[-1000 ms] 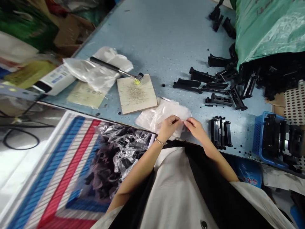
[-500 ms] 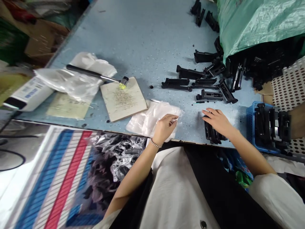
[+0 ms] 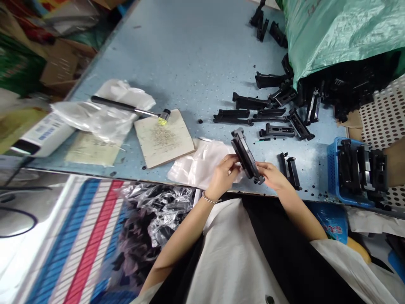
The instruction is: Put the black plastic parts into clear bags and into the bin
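Observation:
A long black plastic part (image 3: 246,156), slotted and with wider ends, is held tilted above the front of the table between my hands. My right hand (image 3: 272,175) grips it near its lower end, fingertips at its right side. On the other side my left hand (image 3: 224,175), wearing a bead bracelet, is closed with thumb and fingers at the part's left edge; the part hides some fingertips. Below my left hand lie clear plastic bags (image 3: 202,162). To the right of my right hand, more such black parts (image 3: 292,172) rest near the table edge.
A hammer (image 3: 117,103) lies across plastic bags and a worn board (image 3: 166,141). Several loose black parts (image 3: 268,103) spread toward a green sack (image 3: 344,38). A blue basket (image 3: 332,164) at the right holds more. Small black bits dot the blue table (image 3: 190,55).
My right hand has taken a black part from the group near the edge and brought it left to my left hand. Fewer parts lie in that group.

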### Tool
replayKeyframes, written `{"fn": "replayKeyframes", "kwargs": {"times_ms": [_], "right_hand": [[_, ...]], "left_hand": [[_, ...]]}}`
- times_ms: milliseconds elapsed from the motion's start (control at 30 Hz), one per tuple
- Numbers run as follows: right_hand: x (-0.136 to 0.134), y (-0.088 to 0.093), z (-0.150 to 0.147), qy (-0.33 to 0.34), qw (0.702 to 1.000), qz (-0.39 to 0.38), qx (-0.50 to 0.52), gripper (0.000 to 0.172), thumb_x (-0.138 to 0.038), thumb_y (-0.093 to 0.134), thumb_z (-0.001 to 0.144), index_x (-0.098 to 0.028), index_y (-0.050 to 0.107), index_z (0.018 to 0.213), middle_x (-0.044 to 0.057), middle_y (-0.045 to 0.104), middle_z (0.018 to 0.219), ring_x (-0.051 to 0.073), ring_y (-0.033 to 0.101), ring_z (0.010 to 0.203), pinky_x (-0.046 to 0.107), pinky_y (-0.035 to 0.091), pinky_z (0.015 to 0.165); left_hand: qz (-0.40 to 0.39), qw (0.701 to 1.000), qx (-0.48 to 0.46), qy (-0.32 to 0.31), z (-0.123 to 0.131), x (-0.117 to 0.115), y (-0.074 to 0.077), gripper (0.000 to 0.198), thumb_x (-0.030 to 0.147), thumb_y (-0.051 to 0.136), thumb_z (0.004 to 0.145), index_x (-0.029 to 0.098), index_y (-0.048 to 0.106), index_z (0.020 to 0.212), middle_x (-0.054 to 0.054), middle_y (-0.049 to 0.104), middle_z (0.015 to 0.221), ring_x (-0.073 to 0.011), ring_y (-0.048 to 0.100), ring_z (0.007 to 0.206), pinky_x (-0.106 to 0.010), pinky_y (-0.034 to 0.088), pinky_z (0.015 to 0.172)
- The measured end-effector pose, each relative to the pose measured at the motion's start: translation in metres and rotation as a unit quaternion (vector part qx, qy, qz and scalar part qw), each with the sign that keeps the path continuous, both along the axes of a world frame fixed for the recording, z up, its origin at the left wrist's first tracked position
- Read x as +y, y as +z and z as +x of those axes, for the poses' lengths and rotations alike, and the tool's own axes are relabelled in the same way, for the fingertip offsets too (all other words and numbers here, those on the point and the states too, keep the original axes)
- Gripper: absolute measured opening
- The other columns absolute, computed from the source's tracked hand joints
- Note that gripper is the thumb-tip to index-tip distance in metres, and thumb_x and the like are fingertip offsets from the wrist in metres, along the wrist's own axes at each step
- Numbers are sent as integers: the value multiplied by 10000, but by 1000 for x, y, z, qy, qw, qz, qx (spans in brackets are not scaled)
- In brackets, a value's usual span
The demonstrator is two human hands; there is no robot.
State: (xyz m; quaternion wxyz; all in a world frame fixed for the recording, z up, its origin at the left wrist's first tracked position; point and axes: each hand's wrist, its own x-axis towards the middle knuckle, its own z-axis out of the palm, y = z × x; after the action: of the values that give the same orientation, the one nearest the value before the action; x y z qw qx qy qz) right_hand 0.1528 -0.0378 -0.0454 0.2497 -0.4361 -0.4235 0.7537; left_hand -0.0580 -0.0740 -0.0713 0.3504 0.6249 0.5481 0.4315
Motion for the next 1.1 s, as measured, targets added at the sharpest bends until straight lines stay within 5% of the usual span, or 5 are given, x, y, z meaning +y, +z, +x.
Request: {"fn": "replayKeyframes", "kwargs": {"times_ms": [167, 300, 467, 733, 1100], "right_hand": [[-2, 13, 26, -18, 999, -44, 4, 387, -474, 840, 713, -156, 753, 917, 58, 754, 837, 151, 688, 732, 258, 545, 700], [-16, 26, 42, 62, 988, -128, 59, 379, -458, 835, 734, -112, 755, 867, 103, 763, 819, 168, 715, 713, 268, 575, 711], [-32, 5, 37, 47, 962, -238, 124, 389, -405, 832, 731, -77, 752, 926, 168, 774, 995, 161, 728, 722, 226, 589, 652], [-32, -15, 40, 65, 935, -268, 224, 270, -259, 705, 816, -13, 709, 927, 216, 750, 1015, 162, 738, 689, 196, 603, 594], [-26, -32, 17, -58, 882, -386, 262, 304, -193, 443, 935, 3, 650, 1042, 174, 742, 918, 149, 742, 674, 175, 593, 597]], "left_hand": [[22, 980, 194, 23, -22, 7, 5, 410, 73, 439, 909, 226, 713, 1173, -94, 663, 1296, -231, 690, 1102, -384, 592, 952], [16, 990, 134, 31, -23, 16, 9, 505, 93, 511, 884, 234, 611, 1358, -103, 621, 1376, -187, 702, 998, -341, 600, 903], [24, 1000, 6, -18, -17, 22, 14, 577, 118, 553, 886, 249, 522, 1447, -129, 570, 1438, -85, 669, 740, -255, 605, 744], [102, 979, 163, -70, -22, 26, 15, 605, 86, 433, 937, 277, 447, 1511, -108, 565, 1487, -229, 556, 1374, -386, 544, 1073], [269, 921, 266, -90, -14, 24, 8, 805, 80, 415, 953, 401, 121, 1629, -61, 617, 1454, -246, 759, 1037, -331, 676, 725]]}}
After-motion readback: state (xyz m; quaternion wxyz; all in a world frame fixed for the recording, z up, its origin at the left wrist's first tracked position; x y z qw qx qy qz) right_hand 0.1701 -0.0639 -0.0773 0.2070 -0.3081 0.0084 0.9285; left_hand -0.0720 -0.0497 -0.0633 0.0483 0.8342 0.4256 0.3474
